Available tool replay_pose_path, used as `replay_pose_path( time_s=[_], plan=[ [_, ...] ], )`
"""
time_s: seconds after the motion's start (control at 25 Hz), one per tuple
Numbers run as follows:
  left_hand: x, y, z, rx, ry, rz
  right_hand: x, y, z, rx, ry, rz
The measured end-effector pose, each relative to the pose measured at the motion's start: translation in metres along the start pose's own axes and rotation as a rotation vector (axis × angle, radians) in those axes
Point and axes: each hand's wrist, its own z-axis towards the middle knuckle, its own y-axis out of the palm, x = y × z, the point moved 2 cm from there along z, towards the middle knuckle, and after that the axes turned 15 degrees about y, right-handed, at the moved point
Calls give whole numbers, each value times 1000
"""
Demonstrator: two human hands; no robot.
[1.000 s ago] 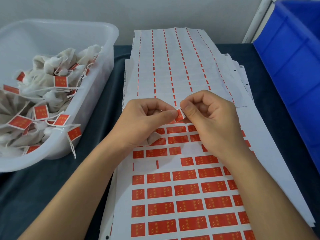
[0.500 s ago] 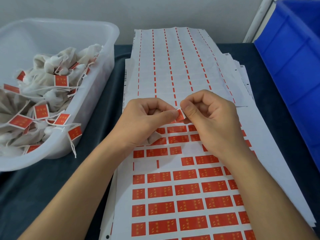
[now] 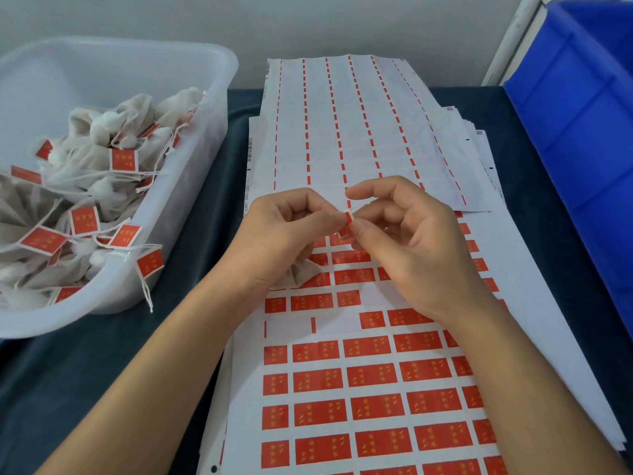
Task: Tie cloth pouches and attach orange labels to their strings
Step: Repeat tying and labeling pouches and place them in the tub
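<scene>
Dark teal cloth (image 3: 191, 255) covered the table, pale wall behind. On it lay a stack of white label sheets (image 3: 534, 303); the near sheet carried rows of orange labels (image 3: 373, 375) with some gaps, the far sheet (image 3: 342, 132) was mostly peeled, only thin orange strips left.

Both hands met over the middle of the stack. Left hand (image 3: 287, 238) had fingers curled in, thumb and forefinger pinching one small orange label (image 3: 348, 219) at its left edge. Right hand (image 3: 411, 245) pinched the same label from the right with the thumb tip, index finger (image 3: 373, 192) arched above it, remaining fingers loosely curled and spread apart. The label sat upright between the two sets of fingertips, lifted off the sheet, a pale strip showing at its top edge. Cannot tell if a string ran through it.

A cloth pouch (image 3: 301, 274) poked out beneath the left palm, resting on the sheet, partly hidden by the hand.

To the left, a translucent white bin (image 3: 205, 108) held a pile of tied pouches (image 3: 102, 186) with orange tags on strings; one tag (image 3: 150, 263) hung over the bin's front rim, its string dangling down. A blue plastic crate (image 3: 582, 132) stood at the right edge.
</scene>
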Motion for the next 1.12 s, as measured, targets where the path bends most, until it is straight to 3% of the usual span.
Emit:
replay_pose_path(
  time_s=[0.4,0.84,1.12],
  plan=[
    [0,0,1,-21,-10,28,0,-2,0,-6,66,101],
    [0,0,0,-10,118,174,6,1,4,93,53,-173],
    [-4,3,0,16,126,255,9,0,4,92,38,-146]
  ],
)
